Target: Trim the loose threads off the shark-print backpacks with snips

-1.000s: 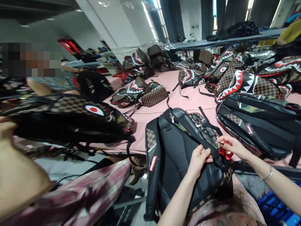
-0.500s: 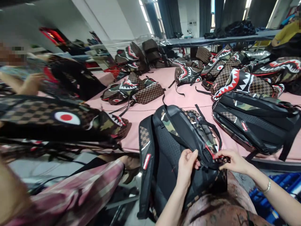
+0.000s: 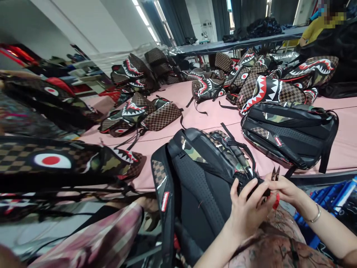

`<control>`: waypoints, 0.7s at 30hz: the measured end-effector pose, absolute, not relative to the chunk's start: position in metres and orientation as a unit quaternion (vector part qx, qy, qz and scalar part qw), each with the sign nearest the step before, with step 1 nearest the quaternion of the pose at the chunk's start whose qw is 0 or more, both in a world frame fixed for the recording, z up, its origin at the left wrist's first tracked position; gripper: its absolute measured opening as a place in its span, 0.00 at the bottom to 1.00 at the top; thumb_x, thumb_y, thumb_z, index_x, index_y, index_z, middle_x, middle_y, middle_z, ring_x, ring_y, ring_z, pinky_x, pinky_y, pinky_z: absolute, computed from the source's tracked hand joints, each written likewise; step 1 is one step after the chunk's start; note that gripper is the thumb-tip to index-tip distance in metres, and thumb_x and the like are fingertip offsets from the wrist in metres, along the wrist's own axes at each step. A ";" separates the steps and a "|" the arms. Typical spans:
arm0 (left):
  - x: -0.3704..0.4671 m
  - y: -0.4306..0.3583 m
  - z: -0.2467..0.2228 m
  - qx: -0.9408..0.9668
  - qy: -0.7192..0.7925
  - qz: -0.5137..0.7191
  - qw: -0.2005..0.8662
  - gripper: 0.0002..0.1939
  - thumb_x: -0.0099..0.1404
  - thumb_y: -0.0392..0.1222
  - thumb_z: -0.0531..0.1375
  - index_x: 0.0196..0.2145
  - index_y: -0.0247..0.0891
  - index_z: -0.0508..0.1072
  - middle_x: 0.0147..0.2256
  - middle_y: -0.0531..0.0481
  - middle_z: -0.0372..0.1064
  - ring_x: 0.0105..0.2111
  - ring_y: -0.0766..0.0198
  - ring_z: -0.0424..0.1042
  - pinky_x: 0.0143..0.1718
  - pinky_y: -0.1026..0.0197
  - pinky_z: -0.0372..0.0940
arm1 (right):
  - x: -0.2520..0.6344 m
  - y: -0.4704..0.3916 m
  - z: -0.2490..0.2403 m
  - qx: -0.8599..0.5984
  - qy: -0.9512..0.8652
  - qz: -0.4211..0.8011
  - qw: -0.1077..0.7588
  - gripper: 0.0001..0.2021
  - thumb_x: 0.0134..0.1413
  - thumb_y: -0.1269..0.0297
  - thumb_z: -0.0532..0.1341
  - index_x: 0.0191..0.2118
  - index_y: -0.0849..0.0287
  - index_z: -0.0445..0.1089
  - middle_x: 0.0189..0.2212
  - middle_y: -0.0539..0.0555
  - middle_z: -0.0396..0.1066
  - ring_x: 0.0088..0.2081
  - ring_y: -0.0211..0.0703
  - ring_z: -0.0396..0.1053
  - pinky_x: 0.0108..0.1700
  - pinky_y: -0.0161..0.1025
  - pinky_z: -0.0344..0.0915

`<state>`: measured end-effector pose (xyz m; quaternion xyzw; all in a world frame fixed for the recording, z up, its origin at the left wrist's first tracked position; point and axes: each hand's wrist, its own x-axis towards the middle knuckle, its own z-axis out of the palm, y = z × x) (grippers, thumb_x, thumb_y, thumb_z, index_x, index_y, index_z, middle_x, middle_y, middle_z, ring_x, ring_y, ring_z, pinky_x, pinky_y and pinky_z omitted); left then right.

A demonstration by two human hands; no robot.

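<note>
A black backpack (image 3: 195, 190) with checkered and camouflage panels leans upright against the pink table edge, its padded back and straps facing me. My left hand (image 3: 247, 210) is closed round a dark part of its right side, near the lower strap end; the fingers hide exactly what they grip. Close against it, my right hand (image 3: 287, 190) holds small thread snips (image 3: 275, 175), their two pointed blades sticking up from the fingers. Something small and red (image 3: 276, 201) shows just below the right fingers.
On the pink table (image 3: 200, 111), another backpack (image 3: 290, 134) lies to the right and several shark-mouth bags sit behind. A large checkered bag (image 3: 52, 160) is at left beside a person in a plaid garment (image 3: 92, 238). Blue bars (image 3: 331, 208) stand below the table at right.
My left hand has moved right, up against my right hand, and closed on the bag's side. The snips' blades now show above the right fingers. The view has shifted, and a bag at far left has turned.
</note>
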<state>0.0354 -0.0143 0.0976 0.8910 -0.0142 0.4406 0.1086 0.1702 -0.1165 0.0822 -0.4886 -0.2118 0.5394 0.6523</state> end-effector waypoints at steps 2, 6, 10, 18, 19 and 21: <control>0.038 -0.005 0.102 0.915 -0.039 0.381 0.126 0.21 0.55 0.38 0.61 0.46 0.58 0.69 0.40 0.55 0.72 0.45 0.61 0.66 0.59 0.47 0.40 | 0.174 -0.111 0.082 -0.459 -0.185 0.562 0.663 0.19 0.33 0.54 0.68 0.20 0.61 0.59 0.12 0.40 0.45 0.14 0.25 0.41 0.15 0.26 0.43; 0.040 0.007 0.111 0.927 -0.070 0.282 0.237 0.21 0.56 0.34 0.59 0.44 0.60 0.70 0.44 0.53 0.71 0.48 0.58 0.66 0.58 0.45 0.40 | 0.175 -0.109 0.084 -0.440 -0.169 0.588 0.658 0.17 0.33 0.58 0.68 0.21 0.60 0.60 0.12 0.38 0.42 0.14 0.24 0.37 0.15 0.26 0.40; 0.045 0.001 0.122 0.851 -0.027 0.261 0.454 0.10 0.59 0.38 0.56 0.34 0.50 0.76 0.36 0.50 0.75 0.45 0.56 0.69 0.56 0.45 0.47 | 0.165 -0.103 0.088 -0.510 -0.193 0.505 0.669 0.14 0.34 0.58 0.67 0.24 0.60 0.64 0.17 0.45 0.57 0.18 0.29 0.52 0.21 0.29 0.51; 0.018 0.034 0.158 0.460 0.242 0.469 0.714 0.08 0.54 0.46 0.62 0.28 0.39 0.72 0.26 0.52 0.71 0.27 0.64 0.72 0.34 0.58 0.68 | 0.167 -0.084 0.078 -0.653 -0.267 0.346 0.618 0.21 0.41 0.48 0.61 0.18 0.60 0.55 0.15 0.44 0.50 0.19 0.29 0.47 0.22 0.31 0.46; 0.013 0.043 0.160 0.416 0.271 0.491 0.716 0.09 0.53 0.47 0.63 0.28 0.39 0.71 0.25 0.54 0.71 0.27 0.65 0.72 0.34 0.59 0.68 | 0.167 -0.085 0.073 -0.664 -0.277 0.342 0.605 0.21 0.42 0.47 0.61 0.18 0.60 0.55 0.15 0.44 0.51 0.19 0.30 0.48 0.22 0.31 0.47; 0.003 0.059 0.161 0.355 0.325 0.502 0.719 0.12 0.49 0.46 0.66 0.29 0.38 0.71 0.26 0.54 0.71 0.28 0.66 0.73 0.35 0.60 0.69 | 0.168 -0.089 0.060 -0.684 -0.299 0.346 0.568 0.21 0.44 0.47 0.59 0.19 0.60 0.57 0.16 0.45 0.52 0.19 0.31 0.49 0.22 0.32 0.48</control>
